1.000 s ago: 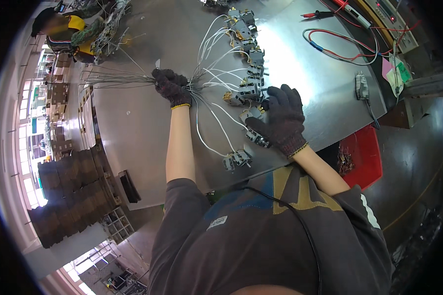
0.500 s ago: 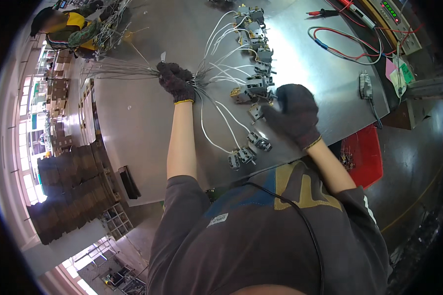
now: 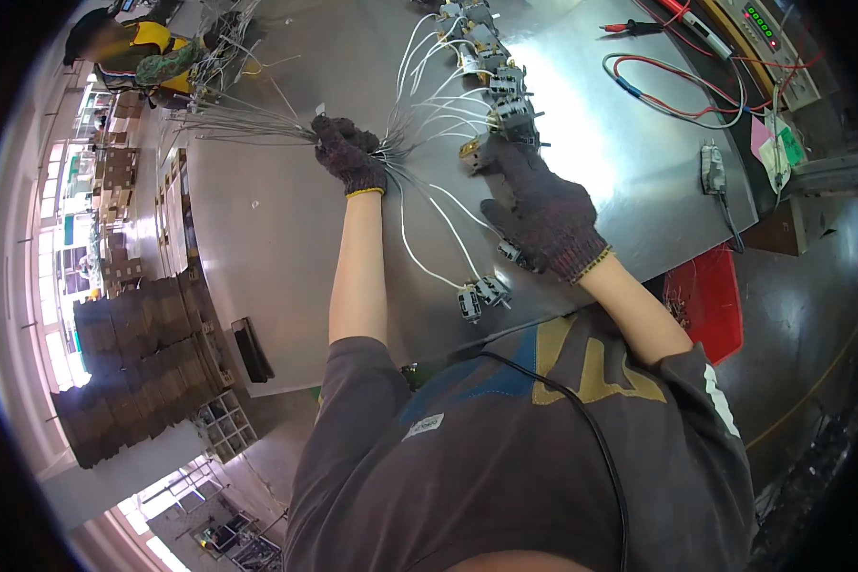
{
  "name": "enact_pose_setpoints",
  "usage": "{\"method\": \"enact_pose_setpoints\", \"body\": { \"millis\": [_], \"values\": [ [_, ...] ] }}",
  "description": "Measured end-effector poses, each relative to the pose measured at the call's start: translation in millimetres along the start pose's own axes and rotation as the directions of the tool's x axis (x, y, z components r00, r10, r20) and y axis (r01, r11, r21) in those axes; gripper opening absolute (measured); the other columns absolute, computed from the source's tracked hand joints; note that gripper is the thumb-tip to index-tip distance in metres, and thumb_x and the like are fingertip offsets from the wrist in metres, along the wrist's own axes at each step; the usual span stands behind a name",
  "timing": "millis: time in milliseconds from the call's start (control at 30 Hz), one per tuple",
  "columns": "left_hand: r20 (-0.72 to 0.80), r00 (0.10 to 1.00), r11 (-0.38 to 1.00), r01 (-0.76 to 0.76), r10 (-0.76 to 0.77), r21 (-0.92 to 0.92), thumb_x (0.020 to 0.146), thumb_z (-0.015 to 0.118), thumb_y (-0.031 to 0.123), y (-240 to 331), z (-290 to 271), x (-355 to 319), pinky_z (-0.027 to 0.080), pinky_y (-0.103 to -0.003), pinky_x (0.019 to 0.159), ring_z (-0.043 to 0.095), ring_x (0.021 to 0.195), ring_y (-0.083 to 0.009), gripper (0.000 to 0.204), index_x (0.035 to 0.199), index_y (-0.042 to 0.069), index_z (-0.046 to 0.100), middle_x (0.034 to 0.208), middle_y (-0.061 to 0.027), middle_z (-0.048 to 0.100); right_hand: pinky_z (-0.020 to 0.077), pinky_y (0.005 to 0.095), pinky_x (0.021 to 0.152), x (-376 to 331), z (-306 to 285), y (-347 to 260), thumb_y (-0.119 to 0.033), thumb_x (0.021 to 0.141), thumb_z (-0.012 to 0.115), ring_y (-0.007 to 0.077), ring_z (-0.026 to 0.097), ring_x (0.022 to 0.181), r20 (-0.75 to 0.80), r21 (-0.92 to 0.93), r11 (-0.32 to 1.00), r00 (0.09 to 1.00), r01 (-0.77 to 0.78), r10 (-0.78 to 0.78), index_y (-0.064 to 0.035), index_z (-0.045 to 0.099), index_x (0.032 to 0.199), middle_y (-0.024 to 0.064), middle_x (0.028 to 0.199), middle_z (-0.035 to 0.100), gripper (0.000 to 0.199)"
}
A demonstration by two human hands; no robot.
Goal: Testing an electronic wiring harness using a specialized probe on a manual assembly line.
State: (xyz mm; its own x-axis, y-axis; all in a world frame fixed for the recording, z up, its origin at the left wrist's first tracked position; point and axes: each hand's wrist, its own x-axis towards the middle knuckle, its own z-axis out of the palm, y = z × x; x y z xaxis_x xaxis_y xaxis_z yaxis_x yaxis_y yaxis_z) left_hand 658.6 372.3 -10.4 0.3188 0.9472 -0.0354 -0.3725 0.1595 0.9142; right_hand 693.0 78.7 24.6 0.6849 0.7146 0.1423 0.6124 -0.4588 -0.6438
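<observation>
My left hand (image 3: 348, 153), in a dark knit glove, is closed around a bundle of thin grey and white wires (image 3: 248, 124) that fans out over the metal table (image 3: 286, 229). My right hand (image 3: 539, 205), also gloved, rests on small grey connector parts (image 3: 505, 105) at the ends of the white wires, its fingers pressing on one of them. Two more connector parts (image 3: 480, 294) lie near the table's front edge, below my right hand.
Red and blue test leads (image 3: 677, 86) and a meter lie at the back right. A red bin (image 3: 705, 300) stands under the table's right corner. A person in yellow (image 3: 138, 48) works at the far left. Stacked dark trays (image 3: 133, 372) stand left.
My right hand has moved up and away from me, from the nearer connectors to ones farther along the row. My left hand keeps its hold on the wire bundle.
</observation>
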Motion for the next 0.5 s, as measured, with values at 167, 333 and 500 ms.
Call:
{"method": "enact_pose_setpoints", "body": {
  "millis": [167,333,500],
  "values": [
    [0.012,1.0,0.997,-0.022,0.023,-0.068,0.096,0.067,0.042,-1.9,-1.0,1.1,0.024,-0.029,0.039,0.031,0.04,-0.0097,0.044,0.068,0.017,0.043,0.056,0.0046,0.037,0.0572,0.0416,0.075,-2.7,8.6,-19.0,-0.044,0.087,0.071,0.0284,0.072,0.088,-0.066,0.054,0.99,0.989,0.133,-0.13,-0.0189,0.054,0.129,0.0066,0.105,0.071,0.052],
    [0.051,0.999,1.0,-0.018,0.019,-0.024,0.095,0.063,0.047,-3.7,-3.6,3.5,0.026,-0.029,0.04,0.03,0.042,-0.0111,0.046,0.069,0.015,0.044,0.056,0.0034,0.035,0.0556,0.0415,0.072,-9.0,27.8,-32.0,-0.047,0.086,0.07,0.0288,0.072,0.086,0.213,0.176,0.978,0.974,-0.113,0.074,-0.0167,0.057,0.122,0.007,0.1,0.07,0.049],
    [-0.114,0.992,0.998,0.058,-0.059,-0.011,0.097,0.064,0.038,-3.1,3.7,10.3,0.028,-0.03,0.039,0.035,0.04,-0.0113,0.034,0.078,0.015,0.047,0.06,0.0024,0.045,0.0547,0.0441,0.072,-17.3,8.4,-2.3,-0.047,0.085,0.07,0.0309,0.07,0.082,0.207,0.067,0.992,0.972,0.104,-0.116,-0.015,0.062,0.115,0.009,0.093,0.069,0.045]
  ]
}}
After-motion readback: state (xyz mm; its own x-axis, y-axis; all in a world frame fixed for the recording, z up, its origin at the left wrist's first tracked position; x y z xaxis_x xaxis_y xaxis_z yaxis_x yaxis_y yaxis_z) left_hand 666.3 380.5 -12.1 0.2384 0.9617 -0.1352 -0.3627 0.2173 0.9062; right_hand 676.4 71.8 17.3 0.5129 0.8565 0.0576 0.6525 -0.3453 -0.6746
